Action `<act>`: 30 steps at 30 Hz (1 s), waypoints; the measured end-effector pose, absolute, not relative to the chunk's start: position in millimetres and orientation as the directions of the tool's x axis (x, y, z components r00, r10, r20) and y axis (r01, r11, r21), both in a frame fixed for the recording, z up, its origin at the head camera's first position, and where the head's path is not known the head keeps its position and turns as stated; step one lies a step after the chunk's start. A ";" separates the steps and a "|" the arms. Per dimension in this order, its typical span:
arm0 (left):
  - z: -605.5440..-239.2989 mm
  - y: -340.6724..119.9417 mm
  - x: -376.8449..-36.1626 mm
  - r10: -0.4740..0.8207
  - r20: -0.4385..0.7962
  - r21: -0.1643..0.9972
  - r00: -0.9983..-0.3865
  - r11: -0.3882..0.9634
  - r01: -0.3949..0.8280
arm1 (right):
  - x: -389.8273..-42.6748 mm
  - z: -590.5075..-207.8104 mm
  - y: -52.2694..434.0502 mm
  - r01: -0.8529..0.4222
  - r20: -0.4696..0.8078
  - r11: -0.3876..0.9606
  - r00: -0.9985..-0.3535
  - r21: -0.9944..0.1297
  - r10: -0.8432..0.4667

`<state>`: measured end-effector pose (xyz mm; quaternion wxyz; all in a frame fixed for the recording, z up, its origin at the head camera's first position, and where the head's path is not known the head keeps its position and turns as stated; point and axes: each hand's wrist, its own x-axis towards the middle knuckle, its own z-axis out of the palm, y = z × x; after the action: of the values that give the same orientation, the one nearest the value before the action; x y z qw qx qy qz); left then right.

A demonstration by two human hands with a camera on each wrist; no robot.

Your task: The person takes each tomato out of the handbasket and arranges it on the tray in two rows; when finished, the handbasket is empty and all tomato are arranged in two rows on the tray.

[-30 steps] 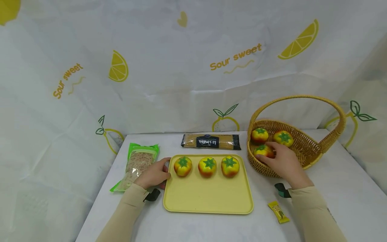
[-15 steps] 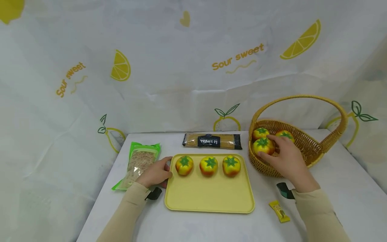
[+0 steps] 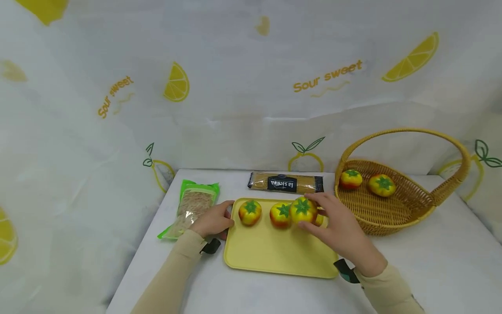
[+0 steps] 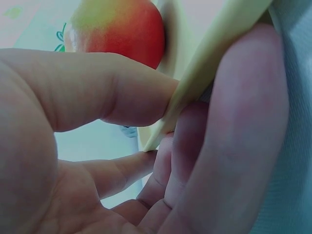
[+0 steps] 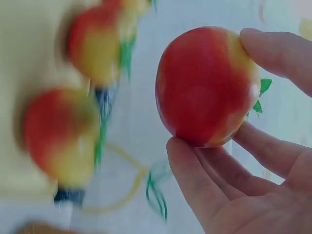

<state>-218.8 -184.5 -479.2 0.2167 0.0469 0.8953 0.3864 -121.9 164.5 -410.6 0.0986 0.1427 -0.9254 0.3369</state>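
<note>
My right hand (image 3: 342, 227) pinches a red-and-yellow toy fruit with green star-shaped leaves (image 3: 303, 211) between thumb and fingertips, over the back right of the yellow tray (image 3: 270, 257). In the right wrist view this held toy fruit (image 5: 207, 87) shows its smooth red side. Two like toy fruits (image 3: 249, 213) sit along the tray's back edge, and a third (image 3: 320, 220) is mostly hidden behind the held one and the fingers. At the tray's left edge, my left hand (image 3: 213, 220) grips the rim (image 4: 200, 73), thumb on top and fingers beneath.
A wicker basket (image 3: 380, 214) with a tall handle stands at the right, holding two more toy fruits (image 3: 381, 186). Behind the tray lies a spaghetti packet (image 3: 294, 183). A green-edged food bag (image 3: 193, 207) is left of the tray, and a printed cloth (image 3: 243, 87) hangs behind the table.
The right hand has lifted a toy fruit out of the basket and carried it left over the tray. The left hand keeps its grip on the rim. The head view has shifted slightly.
</note>
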 end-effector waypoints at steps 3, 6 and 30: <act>-480.7 -183.4 -219.4 0.249 -0.353 0.709 -0.902 0.701 -0.084 | -121.6 -418.5 140.2 -0.356 0.261 0.712 -0.934 -0.606 -0.244; -480.7 -183.8 -219.3 0.245 -0.355 0.704 -0.902 0.704 -0.086 | -121.9 -426.1 116.5 -0.368 0.226 0.699 -0.930 -0.614 -0.291; -475.6 -183.0 -219.5 0.291 -0.340 0.736 -0.894 0.674 -0.061 | -127.8 -462.6 47.0 -0.386 0.060 0.666 -0.887 -0.638 -0.457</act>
<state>-219.5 -183.0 -475.6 0.2206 0.0648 0.8880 0.3982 -127.8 47.0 -462.6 -0.0529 0.2314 -0.9111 0.3368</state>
